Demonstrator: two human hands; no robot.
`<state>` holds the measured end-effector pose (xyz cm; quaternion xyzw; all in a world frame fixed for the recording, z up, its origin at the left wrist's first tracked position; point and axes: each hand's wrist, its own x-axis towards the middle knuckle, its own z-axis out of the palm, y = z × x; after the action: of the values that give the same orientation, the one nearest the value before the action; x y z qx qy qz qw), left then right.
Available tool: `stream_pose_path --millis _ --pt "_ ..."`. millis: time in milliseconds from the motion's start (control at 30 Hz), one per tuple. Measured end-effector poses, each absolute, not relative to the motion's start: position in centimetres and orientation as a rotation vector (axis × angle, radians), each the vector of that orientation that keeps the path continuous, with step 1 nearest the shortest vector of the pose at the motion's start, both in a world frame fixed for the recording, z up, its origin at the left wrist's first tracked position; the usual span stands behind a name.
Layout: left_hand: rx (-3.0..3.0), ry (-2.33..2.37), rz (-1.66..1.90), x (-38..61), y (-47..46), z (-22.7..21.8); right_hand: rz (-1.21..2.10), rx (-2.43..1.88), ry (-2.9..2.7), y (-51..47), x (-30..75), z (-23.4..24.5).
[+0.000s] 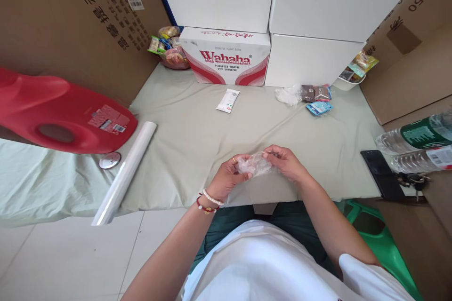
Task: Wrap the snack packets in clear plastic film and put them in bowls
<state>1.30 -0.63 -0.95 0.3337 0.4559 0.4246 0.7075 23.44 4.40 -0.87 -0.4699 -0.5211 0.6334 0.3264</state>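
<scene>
A crumpled clear plastic bag (256, 163) is stretched between my two hands, just above the front part of the covered table. My left hand (231, 176) grips its left end, thumb on top. On the other end, my right hand (284, 162) pinches the plastic between thumb and fingers. Whether anything lies inside the bag I cannot make out. Farther back on the cloth lies a small white packet (228, 100). To its right are another crumpled clear bag (289, 96), dark brown packets (314, 93) and a blue packet (319, 108).
At left are a big red jug (67, 113), a roll of clear film (125, 174) overhanging the edge and a round lid (109, 160). A Wahaha carton (226, 59) stands behind. Bottles (418, 134), a phone (383, 176) and keys (413, 180) lie right.
</scene>
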Motion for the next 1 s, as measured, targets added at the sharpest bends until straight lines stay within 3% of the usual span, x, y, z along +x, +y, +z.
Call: stream_pose_path --millis 433,867,1000 --pt "0.573 0.85 1.086 -0.4 -0.9 -0.5 1.545 -1.361 -1.256 2.8 24.2 0.0" --pt "1.062 1.23 0.999 -6.2 1.1 -0.8 1.43 -1.417 -1.067 2.1 28.0 -1.6" --pt "1.158 1.606 1.029 -7.0 2.3 -1.0 1.369 -1.407 -1.031 1.5 27.8 -2.0"
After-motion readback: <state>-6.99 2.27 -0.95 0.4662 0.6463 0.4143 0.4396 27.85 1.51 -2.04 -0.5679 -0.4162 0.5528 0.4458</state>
